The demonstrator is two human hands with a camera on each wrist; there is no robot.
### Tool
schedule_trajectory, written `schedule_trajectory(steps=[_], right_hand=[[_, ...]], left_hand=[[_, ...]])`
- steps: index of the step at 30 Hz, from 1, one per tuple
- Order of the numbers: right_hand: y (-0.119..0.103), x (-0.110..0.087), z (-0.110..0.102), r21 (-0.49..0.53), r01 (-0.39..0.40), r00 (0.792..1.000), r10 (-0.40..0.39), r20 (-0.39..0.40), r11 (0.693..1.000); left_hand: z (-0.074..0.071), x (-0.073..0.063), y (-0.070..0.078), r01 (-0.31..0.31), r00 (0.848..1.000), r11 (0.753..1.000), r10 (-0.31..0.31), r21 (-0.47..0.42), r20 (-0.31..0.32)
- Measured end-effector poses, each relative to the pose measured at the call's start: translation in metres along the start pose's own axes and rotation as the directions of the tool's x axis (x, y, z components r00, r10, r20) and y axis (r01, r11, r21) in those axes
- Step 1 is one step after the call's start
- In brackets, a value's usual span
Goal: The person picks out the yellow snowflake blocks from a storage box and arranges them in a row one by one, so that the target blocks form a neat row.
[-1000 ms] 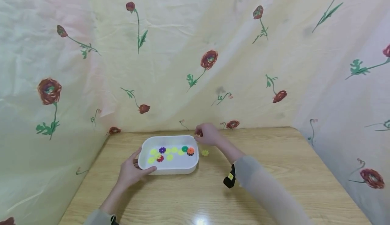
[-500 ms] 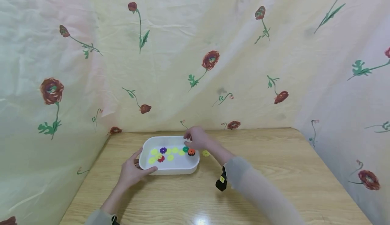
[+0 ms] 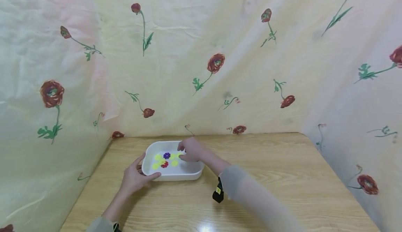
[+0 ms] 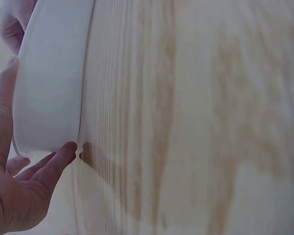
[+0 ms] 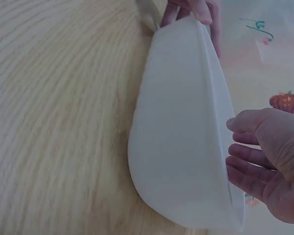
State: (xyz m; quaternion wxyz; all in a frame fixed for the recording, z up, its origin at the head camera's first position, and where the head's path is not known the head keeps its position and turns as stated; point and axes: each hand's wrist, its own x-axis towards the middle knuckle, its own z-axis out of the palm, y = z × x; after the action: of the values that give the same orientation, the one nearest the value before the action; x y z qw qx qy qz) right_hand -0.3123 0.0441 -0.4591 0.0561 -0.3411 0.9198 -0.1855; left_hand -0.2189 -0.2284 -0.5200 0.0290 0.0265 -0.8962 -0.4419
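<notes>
A white plastic basin (image 3: 179, 177) with rounded corners stands on the table, holding several flower-shaped plastic discs. Among them show a purple disc (image 3: 166, 156), a red disc (image 3: 164, 164) and several yellow discs (image 3: 174, 163). My left hand (image 3: 135, 179) grips the basin's left end, thumb along the front rim and fingers against the side (image 4: 19, 191). Over the basin's right half is my right hand (image 3: 191, 150), covering the discs there. In the right wrist view its fingers (image 5: 252, 155) reach past the rim, loosely bent and apart, with nothing visible between them.
The wooden table (image 3: 282, 176) extends to both sides and in front of the basin. A flower-patterned cloth (image 3: 176, 68) hangs behind and along both sides. A black wrist camera (image 3: 218, 194) hangs below my right wrist.
My right hand has moved left from beyond the basin's right end to over its inside. Its arm now covers the yellow disc seen outside on the table. The left hand has kept its grip.
</notes>
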Motion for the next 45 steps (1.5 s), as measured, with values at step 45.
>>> schedule_trajectory(steps=[45], right_hand=[[-0.031,0.011,0.047,-0.049,-0.110,0.987,0.115,0.110,0.993]], left_hand=[[-0.003,0.001,-0.002,-0.037,0.999,0.999,0.037,0.021,-0.003]])
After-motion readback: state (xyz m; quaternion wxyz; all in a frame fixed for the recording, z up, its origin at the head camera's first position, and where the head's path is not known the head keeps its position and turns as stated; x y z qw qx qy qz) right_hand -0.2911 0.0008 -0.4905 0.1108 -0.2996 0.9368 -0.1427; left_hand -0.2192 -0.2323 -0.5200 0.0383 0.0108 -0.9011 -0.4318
